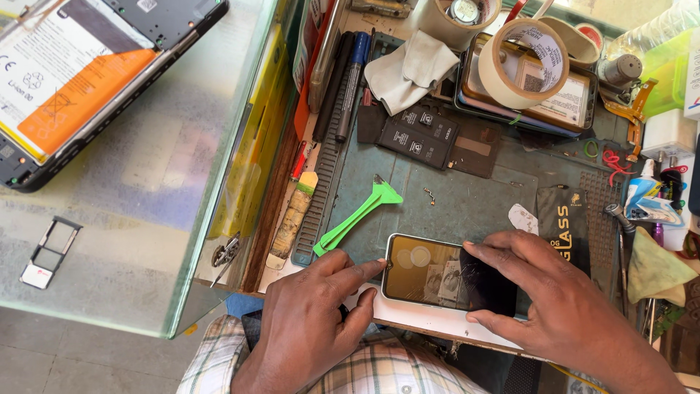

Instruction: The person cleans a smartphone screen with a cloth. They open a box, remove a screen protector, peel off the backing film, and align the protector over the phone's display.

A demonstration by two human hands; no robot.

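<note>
Smartphone (437, 281) with a cracked, glossy screen is lying face up at the near edge of a teal work mat (467, 193), and a person seated at the bench is steadying it with both hands. Their left hand (310, 321) is resting palm down beside the phone's left end, fingers loosely spread, with the index fingertip touching the phone's corner. Their right hand (554, 299) is arching over the phone's right end, thumb against the near edge and fingers stretched along the far edge, bracketing the phone rather than lifting it. Neither hand is closing around anything.

Just beyond the left hand, a bright green plastic pry tool (357, 219) is lying on the mat, its flat blade pointing away from the person. Near the right hand, a black packet (565, 219) of screen protector glass is lying flat on the mat. Farther back, dark phone batteries (415, 135), a grey cloth (408, 69) and a roll of tan tape (525, 62) are crowding the bench. To the left, a glass counter (146, 190) is holding an opened phone (87, 73) with its battery exposed, and a small SIM tray (51, 252) is lying well apart from it. The person's checked shirt (379, 368) is showing at the bottom.
</note>
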